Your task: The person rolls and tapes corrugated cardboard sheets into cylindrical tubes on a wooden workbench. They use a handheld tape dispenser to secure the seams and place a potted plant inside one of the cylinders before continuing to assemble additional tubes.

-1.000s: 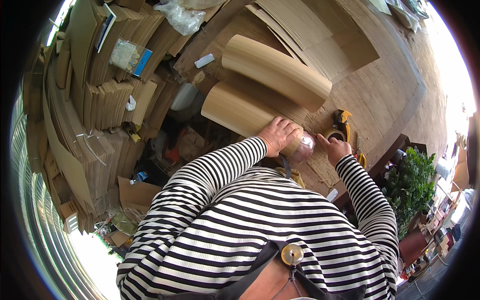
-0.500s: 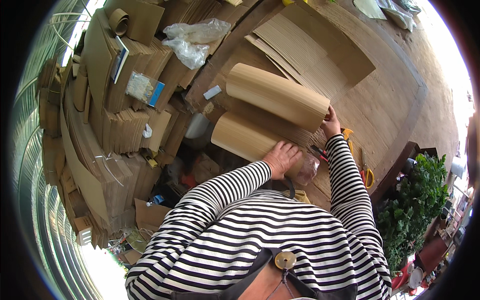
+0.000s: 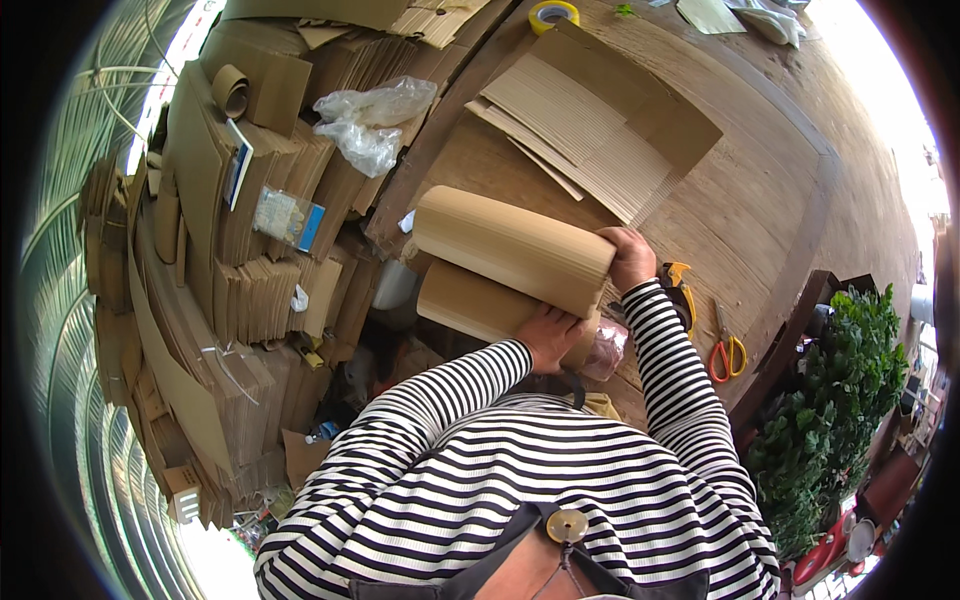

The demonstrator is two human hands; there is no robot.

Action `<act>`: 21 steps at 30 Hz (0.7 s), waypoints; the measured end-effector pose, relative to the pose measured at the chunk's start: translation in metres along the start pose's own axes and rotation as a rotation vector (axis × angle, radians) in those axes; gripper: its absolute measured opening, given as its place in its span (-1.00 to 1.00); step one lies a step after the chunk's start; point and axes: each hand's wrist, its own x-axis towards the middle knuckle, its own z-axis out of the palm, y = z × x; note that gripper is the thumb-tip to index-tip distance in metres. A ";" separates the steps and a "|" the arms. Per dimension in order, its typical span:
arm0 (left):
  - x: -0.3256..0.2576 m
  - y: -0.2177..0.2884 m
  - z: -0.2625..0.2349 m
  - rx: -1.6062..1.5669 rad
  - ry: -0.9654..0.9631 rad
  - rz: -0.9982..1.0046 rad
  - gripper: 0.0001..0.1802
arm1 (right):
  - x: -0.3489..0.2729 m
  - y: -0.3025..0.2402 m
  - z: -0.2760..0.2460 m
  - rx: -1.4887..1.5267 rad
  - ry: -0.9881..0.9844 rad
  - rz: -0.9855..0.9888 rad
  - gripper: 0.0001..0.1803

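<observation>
A tan corrugated cardboard sheet lies curled in front of me, with a large upper curve (image 3: 505, 250) and a lower curve (image 3: 470, 305) nearer my body. My right hand (image 3: 630, 258) is closed round the right end of the upper curve. On the lower curve sits my left hand (image 3: 553, 338), its fingers bent over the cardboard where the two curves meet; its thumb is hidden. A pinkish clear-plastic bundle (image 3: 606, 352) lies just right of my left hand. Beyond the curls is a stack of flat corrugated cardboard (image 3: 580, 110) with one side standing up.
Orange-and-black tool (image 3: 682, 290) and scissors (image 3: 727, 350) lie right of my right forearm. Yellow tape roll (image 3: 553, 15) is at the table's far edge. Cardboard stacks (image 3: 265, 300) and a plastic bag (image 3: 370, 125) crowd the left. A leafy plant (image 3: 835, 390) stands at the right.
The upper curve has come down toward me and leftward, closing over the lower one. My right hand moved with it and shows more fully. My left hand's spread fingers have drawn in.
</observation>
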 end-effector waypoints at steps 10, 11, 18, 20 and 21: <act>0.000 -0.012 0.036 0.195 0.316 0.160 0.18 | 0.065 -0.135 -0.075 0.247 0.303 -0.228 -0.65; 0.000 -0.005 0.022 0.253 0.257 0.138 0.19 | 0.077 -0.096 -0.065 0.948 0.160 0.120 -0.69; -0.003 0.006 -0.001 0.284 0.301 0.155 -0.14 | 0.106 0.118 -0.047 0.944 0.447 0.616 -0.75; -0.003 0.003 0.001 0.335 0.231 0.121 -0.11 | 0.098 0.141 -0.049 0.873 0.374 0.797 -0.62; -0.004 0.001 0.005 0.351 0.194 0.099 -0.10 | 0.090 0.139 -0.050 0.905 0.403 0.865 -0.60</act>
